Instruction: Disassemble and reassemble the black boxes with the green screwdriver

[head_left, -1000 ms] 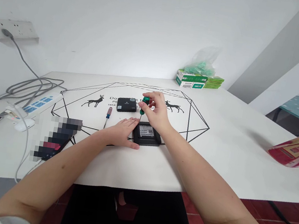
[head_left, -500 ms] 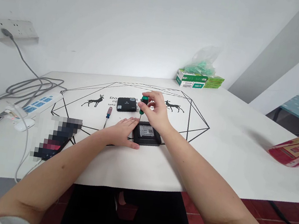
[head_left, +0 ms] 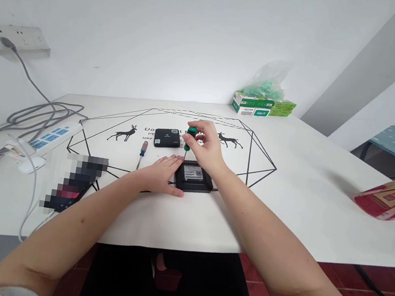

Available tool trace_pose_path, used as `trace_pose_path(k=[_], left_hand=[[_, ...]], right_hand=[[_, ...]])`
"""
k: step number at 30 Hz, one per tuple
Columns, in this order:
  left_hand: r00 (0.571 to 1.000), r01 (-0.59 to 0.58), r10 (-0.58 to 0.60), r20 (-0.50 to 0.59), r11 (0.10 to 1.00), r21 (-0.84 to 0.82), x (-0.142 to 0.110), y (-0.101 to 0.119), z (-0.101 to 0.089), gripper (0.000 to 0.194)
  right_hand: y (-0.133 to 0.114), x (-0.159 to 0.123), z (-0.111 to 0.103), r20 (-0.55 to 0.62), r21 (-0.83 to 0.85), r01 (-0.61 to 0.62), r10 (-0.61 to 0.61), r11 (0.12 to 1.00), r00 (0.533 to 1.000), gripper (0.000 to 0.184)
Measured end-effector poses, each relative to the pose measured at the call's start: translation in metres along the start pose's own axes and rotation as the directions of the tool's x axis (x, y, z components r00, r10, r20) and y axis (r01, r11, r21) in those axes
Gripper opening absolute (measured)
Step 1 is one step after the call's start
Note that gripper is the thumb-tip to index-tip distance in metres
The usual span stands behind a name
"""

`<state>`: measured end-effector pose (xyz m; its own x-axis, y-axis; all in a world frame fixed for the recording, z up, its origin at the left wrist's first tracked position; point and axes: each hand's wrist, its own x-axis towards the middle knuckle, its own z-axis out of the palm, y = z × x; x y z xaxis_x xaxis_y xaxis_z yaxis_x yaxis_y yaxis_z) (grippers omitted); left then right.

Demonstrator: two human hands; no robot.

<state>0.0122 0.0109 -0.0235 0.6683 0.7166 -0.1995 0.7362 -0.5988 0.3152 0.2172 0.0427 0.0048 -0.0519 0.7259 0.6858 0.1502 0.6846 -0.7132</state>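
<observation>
A black electronic box (head_left: 194,183) lies on the table with its white label facing up. My left hand (head_left: 159,174) braces its left side, thumb at the near corner and the outstretched fingers at the far corner. Pinched upright in my right hand (head_left: 207,144) is a green-and-black screwdriver (head_left: 190,139). Its shaft points down to the far left corner of the box; the tip's exact seat is too small to make out. Behind my left hand lies a second flat black box (head_left: 167,138) with small stickers. Beside it rests a screwdriver with a blue-and-reddish handle (head_left: 144,147).
At left are a pixelated dark object (head_left: 79,182), a power strip (head_left: 53,135), a white mouse-like item (head_left: 32,165) and grey cables (head_left: 34,114). Green boxes (head_left: 255,102) under a plastic bag (head_left: 270,79) stand against the wall. A red-and-yellow package (head_left: 392,196) is at right.
Hardly anything differs. My left hand keeps its place at the box, and my right hand still holds the screwdriver upright over the same corner; the view has shifted very slightly.
</observation>
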Motion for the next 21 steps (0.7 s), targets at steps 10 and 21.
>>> trace_pose_path(k=[10, 21], left_hand=[[1.0, 0.016, -0.016, 0.011, 1.0, -0.012, -0.0002, 0.0012, -0.0002, 0.134], [1.0, 0.011, -0.011, 0.007, 1.0, 0.0, -0.0006, 0.0037, -0.0021, 0.134]], right_hand=[[0.0037, 0.0002, 0.0009, 0.023, 0.102, -0.059, 0.057, 0.993, 0.998, 0.028], [0.0045, -0.0001, -0.0006, 0.015, -0.026, 0.009, -0.008, 1.0, 1.0, 0.035]])
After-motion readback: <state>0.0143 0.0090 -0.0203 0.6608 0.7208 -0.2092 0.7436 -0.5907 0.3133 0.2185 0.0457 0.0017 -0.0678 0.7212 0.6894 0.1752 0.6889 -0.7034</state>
